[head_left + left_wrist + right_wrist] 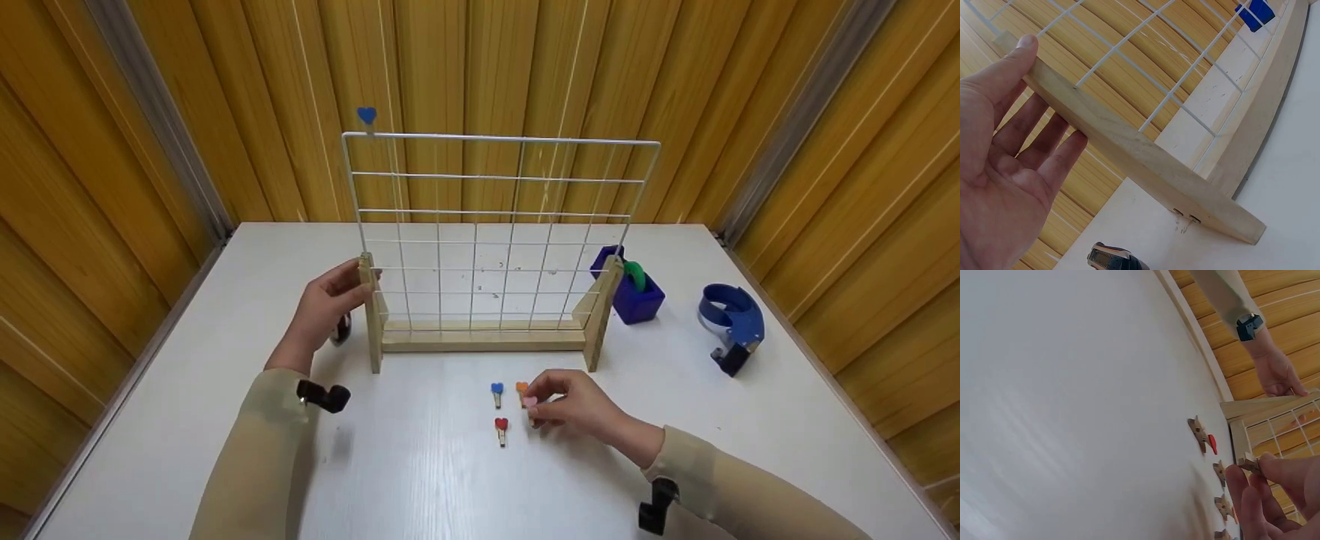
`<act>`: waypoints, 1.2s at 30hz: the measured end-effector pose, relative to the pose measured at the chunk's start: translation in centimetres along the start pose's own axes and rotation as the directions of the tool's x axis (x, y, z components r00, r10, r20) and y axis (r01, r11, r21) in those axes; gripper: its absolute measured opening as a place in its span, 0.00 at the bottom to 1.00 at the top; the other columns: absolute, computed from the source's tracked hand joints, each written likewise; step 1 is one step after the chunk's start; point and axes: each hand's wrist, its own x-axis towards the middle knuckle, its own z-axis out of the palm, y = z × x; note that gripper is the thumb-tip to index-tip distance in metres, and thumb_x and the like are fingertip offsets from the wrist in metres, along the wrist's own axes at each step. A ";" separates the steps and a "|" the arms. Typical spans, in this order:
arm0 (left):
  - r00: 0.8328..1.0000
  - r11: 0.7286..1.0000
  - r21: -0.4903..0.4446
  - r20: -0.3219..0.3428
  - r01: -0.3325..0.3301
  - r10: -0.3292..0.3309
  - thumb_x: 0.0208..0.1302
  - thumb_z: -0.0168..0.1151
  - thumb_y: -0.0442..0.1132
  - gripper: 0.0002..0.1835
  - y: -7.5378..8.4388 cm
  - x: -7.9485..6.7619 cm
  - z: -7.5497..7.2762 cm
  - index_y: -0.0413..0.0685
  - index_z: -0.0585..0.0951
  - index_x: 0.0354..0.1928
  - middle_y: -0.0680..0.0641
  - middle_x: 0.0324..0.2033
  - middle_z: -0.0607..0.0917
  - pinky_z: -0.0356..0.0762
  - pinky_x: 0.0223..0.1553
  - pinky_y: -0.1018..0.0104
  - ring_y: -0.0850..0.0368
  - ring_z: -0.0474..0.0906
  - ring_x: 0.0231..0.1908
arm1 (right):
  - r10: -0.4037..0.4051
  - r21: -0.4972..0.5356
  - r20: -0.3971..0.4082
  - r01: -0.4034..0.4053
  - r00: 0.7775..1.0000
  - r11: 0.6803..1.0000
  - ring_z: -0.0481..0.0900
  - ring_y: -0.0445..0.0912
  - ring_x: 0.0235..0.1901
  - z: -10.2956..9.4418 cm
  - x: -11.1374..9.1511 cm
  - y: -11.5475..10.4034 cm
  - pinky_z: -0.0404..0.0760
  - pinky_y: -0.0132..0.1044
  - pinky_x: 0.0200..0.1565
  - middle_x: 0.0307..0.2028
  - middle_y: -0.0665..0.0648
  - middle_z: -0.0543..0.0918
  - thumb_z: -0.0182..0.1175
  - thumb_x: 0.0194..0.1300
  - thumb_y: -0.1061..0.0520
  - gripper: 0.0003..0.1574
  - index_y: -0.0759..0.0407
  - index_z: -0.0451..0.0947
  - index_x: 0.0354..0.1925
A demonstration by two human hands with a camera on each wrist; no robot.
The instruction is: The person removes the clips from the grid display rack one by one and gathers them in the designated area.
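A white wire grid rack stands upright in a wooden base. My left hand grips its left wooden post, thumb on one face and fingertips on the other. With thumb and fingers, my right hand pinches a small wooden clothespin; a pink heart shows at those fingertips. Close beside it on the table lie a blue heart clothespin, an orange one and a red one. Another blue heart clothespin sits on the grid's top wire, near the left corner.
Behind the rack's right post stands a dark blue box with a green ring in it. Farther right lies a blue tape dispenser. A dark object lies outside the left post. Wood-patterned walls enclose the white table.
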 end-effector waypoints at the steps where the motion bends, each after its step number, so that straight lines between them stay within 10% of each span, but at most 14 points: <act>1: 1.000 1.000 0.003 0.000 0.002 -0.002 0.71 0.67 0.46 0.32 0.0 0.0 0.0 0.56 0.71 0.75 0.47 0.67 0.81 0.78 0.64 0.67 0.60 0.78 0.63 | 0.002 -0.005 0.002 -0.002 1.000 1.000 0.87 0.44 0.32 0.2 -0.1 0.2 0.85 0.35 0.34 0.38 0.57 0.86 0.71 0.64 0.60 0.13 0.61 0.85 0.46; 36: 0.999 0.999 -0.028 0.016 -0.033 0.034 0.71 0.67 0.46 0.32 -0.3 -0.1 -0.2 0.56 0.71 0.75 0.46 0.67 0.81 0.79 0.60 0.74 0.60 0.79 0.63 | 0.046 -0.189 0.039 -0.038 0.998 0.981 0.83 0.42 0.23 1.3 -0.1 0.7 0.83 0.34 0.28 0.29 0.54 0.83 0.71 0.63 0.62 0.10 0.61 0.82 0.43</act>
